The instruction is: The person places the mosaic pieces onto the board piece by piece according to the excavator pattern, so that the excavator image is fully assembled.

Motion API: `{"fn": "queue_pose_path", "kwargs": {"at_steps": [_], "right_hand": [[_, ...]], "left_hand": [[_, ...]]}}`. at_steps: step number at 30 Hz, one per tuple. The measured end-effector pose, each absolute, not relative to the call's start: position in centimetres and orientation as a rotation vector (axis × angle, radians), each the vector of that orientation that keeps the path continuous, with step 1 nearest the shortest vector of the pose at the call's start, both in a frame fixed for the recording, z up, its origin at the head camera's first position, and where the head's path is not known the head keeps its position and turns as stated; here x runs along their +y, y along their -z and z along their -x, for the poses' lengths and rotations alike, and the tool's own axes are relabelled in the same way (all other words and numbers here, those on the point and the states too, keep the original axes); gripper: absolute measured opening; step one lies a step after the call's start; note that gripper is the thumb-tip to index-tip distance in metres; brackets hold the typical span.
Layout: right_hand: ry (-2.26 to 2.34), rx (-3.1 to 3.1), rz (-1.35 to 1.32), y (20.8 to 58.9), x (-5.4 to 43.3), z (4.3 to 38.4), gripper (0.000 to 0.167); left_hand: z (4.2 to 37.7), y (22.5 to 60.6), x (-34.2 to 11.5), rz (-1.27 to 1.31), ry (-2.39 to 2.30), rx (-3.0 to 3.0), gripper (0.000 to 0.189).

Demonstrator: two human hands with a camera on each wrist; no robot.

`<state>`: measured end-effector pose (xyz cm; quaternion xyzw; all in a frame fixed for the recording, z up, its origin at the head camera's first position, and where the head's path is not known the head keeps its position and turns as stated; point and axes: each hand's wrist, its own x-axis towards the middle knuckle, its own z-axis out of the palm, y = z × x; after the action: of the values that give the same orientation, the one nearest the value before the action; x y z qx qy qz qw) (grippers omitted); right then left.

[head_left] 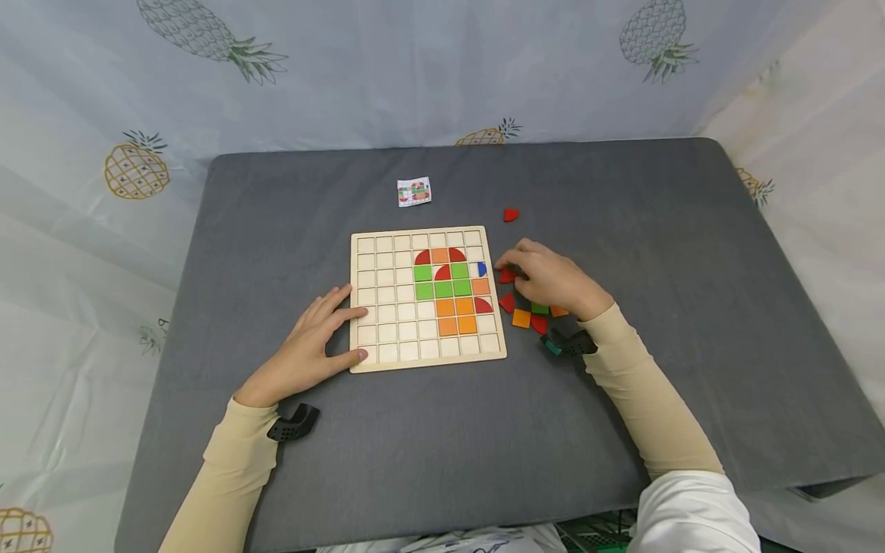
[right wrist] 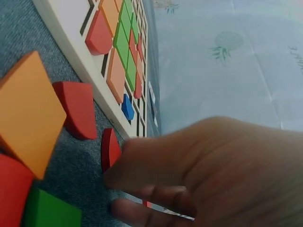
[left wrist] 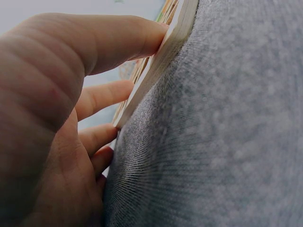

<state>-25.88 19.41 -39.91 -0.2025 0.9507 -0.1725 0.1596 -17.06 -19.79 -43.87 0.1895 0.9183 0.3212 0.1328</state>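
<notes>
A wooden grid board [head_left: 387,356] lies on the table, holding red, green, orange and blue pieces in its right half. My left hand [head_left: 304,349] steadies its left side, thumb and index tips on the frame, fingers spread and nearly straight. Beyond the board's right edge, my right hand [head_left: 549,276] pinches a red quarter-circle piece [head_left: 507,275] between thumb and fingers, at table level. In the right wrist view the thumb covers part of this red piece [right wrist: 110,150]. A blue piece [right wrist: 127,108] sits in a cell near that edge.
Loose pieces lie right of the board: an orange square [head_left: 522,318], a green piece [head_left: 540,308] and red quarter-circles [head_left: 507,303]. Another red piece [head_left: 511,215] lies farther back. Behind the board is a small pattern card [head_left: 414,192]. Grey cloth covers the table [head_left: 415,445].
</notes>
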Motion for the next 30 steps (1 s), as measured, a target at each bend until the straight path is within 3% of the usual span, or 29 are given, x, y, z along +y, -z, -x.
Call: {"fn": "queue_pose_path", "kwargs": {"at_steps": [6, 20, 30], "right_hand": [[0.451, 2.747, 0.476, 40.0, 19.3, 25.9, 0.045], [0.495, 2.737, 0.624, 38.9, 19.4, 25.5, 0.019], [0.413, 2.651, 0.605, 39.1, 19.0, 25.4, 0.031]], "left_hand": [[17.1, 43.9, -19.8, -0.554, -0.936, 2.663, 0.068], [17.2, 44.0, -19.8, -0.566, -0.941, 2.671, 0.067], [17.1, 44.0, -19.8, -0.553, -0.935, 2.664, 0.068]]}}
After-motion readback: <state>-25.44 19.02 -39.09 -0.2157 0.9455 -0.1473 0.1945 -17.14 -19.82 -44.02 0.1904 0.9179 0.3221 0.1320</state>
